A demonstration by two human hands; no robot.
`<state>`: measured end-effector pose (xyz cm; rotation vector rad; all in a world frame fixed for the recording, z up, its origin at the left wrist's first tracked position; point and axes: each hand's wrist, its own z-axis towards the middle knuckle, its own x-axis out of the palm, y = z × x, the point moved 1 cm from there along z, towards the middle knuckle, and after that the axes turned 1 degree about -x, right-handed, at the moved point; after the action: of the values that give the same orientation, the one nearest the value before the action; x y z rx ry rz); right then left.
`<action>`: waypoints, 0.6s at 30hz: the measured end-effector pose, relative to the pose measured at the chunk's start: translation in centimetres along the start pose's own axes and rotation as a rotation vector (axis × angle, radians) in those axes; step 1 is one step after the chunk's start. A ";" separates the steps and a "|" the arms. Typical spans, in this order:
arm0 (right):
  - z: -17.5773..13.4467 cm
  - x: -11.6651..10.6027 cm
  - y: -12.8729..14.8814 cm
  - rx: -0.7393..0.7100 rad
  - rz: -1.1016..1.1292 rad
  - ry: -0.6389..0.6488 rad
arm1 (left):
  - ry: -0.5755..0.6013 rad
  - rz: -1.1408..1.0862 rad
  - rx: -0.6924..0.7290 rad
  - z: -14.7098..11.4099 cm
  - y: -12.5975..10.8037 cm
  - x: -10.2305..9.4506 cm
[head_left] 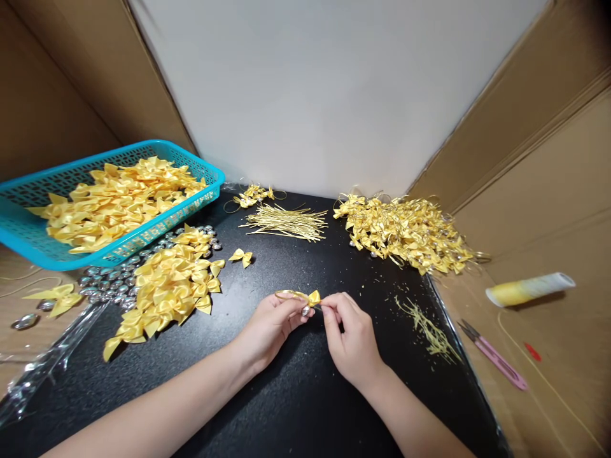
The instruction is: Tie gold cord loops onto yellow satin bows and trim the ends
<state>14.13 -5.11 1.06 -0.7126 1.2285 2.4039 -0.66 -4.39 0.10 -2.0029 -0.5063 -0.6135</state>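
My left hand (pixel 277 324) is closed on a small yellow satin bow (pixel 314 298) that has a gold cord loop (pixel 289 294) and a shiny round bead (pixel 305 311) beside it. My right hand (pixel 348 331) is just to the right, its thumb and forefinger pinched at the bow's right side. What those fingertips grip is mostly hidden, perhaps the cord's end. Both hands are over the black tabletop (pixel 267 401). Beyond them lies a bundle of cut gold cords (pixel 289 222). One loose bow (pixel 241 257) rests further back on the left.
Left stands a turquoise basket (pixel 157 236) of bows, with a bow pile (pixel 172 280) and silvery beads (pixel 107 283) before it. Finished-looking looped bows (pixel 405 232) are heaped at back right. Cord scraps (pixel 432 334), pink-handled snips (pixel 499 362) and a thread spool (pixel 529 289) lie right.
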 end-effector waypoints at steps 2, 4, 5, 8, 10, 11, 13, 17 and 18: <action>0.0 0.0 0.0 -0.001 -0.001 -0.007 | -0.005 -0.001 -0.003 -0.1 0.0 0.1; 0.0 0.0 0.0 -0.004 -0.001 -0.012 | -0.014 -0.002 -0.007 -0.1 -0.1 0.1; 0.0 0.0 0.0 -0.007 -0.002 -0.015 | -0.020 -0.005 -0.009 -0.1 -0.1 0.1; -0.1 0.0 -0.1 -0.019 -0.001 -0.019 | -0.039 -0.019 -0.009 -0.1 -0.1 0.1; -0.1 0.0 -0.1 -0.011 0.012 -0.019 | -0.044 -0.025 -0.007 0.0 0.0 0.1; -0.1 0.0 -0.1 0.003 0.021 -0.017 | -0.042 -0.027 -0.009 0.0 0.0 0.1; -0.1 0.0 -0.2 0.047 0.043 -0.007 | -0.035 -0.034 -0.017 -0.1 0.0 0.1; -0.2 0.0 -0.3 0.132 0.104 0.022 | -0.019 -0.057 -0.036 -0.2 0.0 0.2; -0.2 0.0 -0.3 0.146 0.119 0.028 | -0.016 -0.063 -0.038 -0.2 0.0 0.2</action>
<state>14.33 -5.09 0.72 -0.6478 1.4784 2.3739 -0.54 -4.55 0.32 -2.0355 -0.5729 -0.6512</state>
